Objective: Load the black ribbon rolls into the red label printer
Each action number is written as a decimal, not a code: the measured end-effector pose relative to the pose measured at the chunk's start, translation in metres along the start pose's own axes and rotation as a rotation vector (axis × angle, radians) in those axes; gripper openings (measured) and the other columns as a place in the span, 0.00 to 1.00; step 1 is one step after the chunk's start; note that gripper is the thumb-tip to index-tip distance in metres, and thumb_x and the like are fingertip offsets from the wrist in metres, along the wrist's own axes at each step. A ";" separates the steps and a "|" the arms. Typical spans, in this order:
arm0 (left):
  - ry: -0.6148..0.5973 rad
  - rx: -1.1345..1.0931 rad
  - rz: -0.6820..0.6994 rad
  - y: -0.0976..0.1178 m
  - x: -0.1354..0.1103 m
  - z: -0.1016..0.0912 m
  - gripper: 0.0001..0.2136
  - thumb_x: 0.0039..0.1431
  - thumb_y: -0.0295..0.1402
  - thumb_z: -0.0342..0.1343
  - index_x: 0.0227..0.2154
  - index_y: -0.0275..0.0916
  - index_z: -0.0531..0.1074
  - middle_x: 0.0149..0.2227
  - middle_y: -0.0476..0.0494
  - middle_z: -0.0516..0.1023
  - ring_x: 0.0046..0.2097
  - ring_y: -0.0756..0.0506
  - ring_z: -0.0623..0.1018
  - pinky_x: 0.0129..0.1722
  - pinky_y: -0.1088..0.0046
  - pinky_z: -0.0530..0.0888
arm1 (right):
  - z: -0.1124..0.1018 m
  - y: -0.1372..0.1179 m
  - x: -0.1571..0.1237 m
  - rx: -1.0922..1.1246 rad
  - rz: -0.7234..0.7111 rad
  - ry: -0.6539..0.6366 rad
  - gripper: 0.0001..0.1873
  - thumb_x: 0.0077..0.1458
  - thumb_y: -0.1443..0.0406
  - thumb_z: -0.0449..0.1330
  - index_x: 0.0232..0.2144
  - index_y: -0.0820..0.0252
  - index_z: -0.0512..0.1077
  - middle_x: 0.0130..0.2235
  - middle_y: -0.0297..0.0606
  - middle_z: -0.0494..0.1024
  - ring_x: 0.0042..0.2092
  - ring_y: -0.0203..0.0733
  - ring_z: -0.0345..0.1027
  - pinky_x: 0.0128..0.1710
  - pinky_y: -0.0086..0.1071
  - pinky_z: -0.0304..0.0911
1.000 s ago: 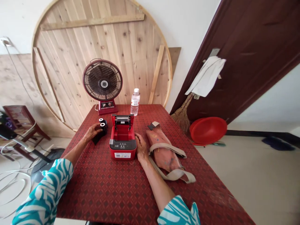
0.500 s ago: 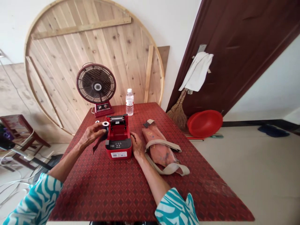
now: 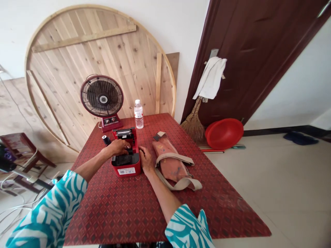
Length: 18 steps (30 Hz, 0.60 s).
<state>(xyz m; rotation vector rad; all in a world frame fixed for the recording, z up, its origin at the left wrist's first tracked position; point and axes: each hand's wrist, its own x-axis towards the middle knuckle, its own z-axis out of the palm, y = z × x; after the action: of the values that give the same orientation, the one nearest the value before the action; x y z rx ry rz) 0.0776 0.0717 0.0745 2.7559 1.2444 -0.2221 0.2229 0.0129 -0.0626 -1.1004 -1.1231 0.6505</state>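
Observation:
A small red label printer [image 3: 127,169] stands on the red patterned table [image 3: 124,210] with its lid raised. My left hand [image 3: 119,147] reaches over the printer's open bay, fingers curled down around a black roll that is mostly hidden under them. A second black roll [image 3: 104,138] stands on the table just left of the printer. My right hand [image 3: 144,160] lies against the printer's right side, fingers stretched out and holding nothing.
An orange bag with a beige strap [image 3: 169,163] lies right of the printer. Behind stand a water bottle [image 3: 138,114] and a red desk fan [image 3: 102,98]. A round wooden board leans on the wall. A red basin [image 3: 224,132], a broom [image 3: 192,120] and a stool [image 3: 18,144] are on the floor.
My left hand lifted one black roll from beside the printer and brought it right, over the open bay. The other roll stayed on the table. My right hand kept its place.

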 end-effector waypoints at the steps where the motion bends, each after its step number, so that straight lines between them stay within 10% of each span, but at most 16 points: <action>1: -0.023 0.030 0.005 0.001 0.003 0.000 0.13 0.48 0.29 0.61 0.39 0.44 0.78 0.41 0.46 0.82 0.46 0.40 0.78 0.45 0.69 0.70 | 0.000 0.001 0.000 0.003 0.000 0.001 0.16 0.55 0.61 0.50 0.40 0.56 0.74 0.42 0.38 0.77 0.47 0.43 0.69 0.49 0.36 0.62; 6: 0.025 -0.226 0.049 -0.002 -0.009 0.002 0.12 0.51 0.30 0.58 0.41 0.40 0.77 0.45 0.42 0.80 0.47 0.40 0.78 0.47 0.67 0.71 | 0.001 0.004 0.001 -0.004 -0.007 -0.010 0.16 0.55 0.60 0.50 0.40 0.57 0.74 0.43 0.39 0.77 0.47 0.44 0.69 0.50 0.37 0.62; 13: 0.462 -0.697 0.042 0.011 -0.079 0.040 0.18 0.55 0.44 0.57 0.45 0.40 0.74 0.49 0.41 0.77 0.49 0.41 0.76 0.51 0.63 0.71 | 0.001 0.003 0.000 -0.004 0.004 0.012 0.16 0.55 0.59 0.51 0.40 0.57 0.74 0.42 0.38 0.77 0.46 0.44 0.69 0.49 0.38 0.62; 18: 0.717 -0.711 0.034 0.023 -0.085 0.069 0.23 0.54 0.41 0.59 0.52 0.42 0.68 0.57 0.38 0.68 0.60 0.38 0.66 0.59 0.54 0.63 | -0.002 -0.001 -0.002 -0.001 0.024 -0.013 0.16 0.55 0.59 0.51 0.40 0.57 0.75 0.43 0.38 0.78 0.47 0.44 0.69 0.50 0.38 0.62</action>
<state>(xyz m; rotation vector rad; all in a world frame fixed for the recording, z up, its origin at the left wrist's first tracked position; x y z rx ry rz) 0.0338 -0.0169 0.0226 2.2355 1.0735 1.0745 0.2242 0.0096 -0.0626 -1.1128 -1.1232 0.6770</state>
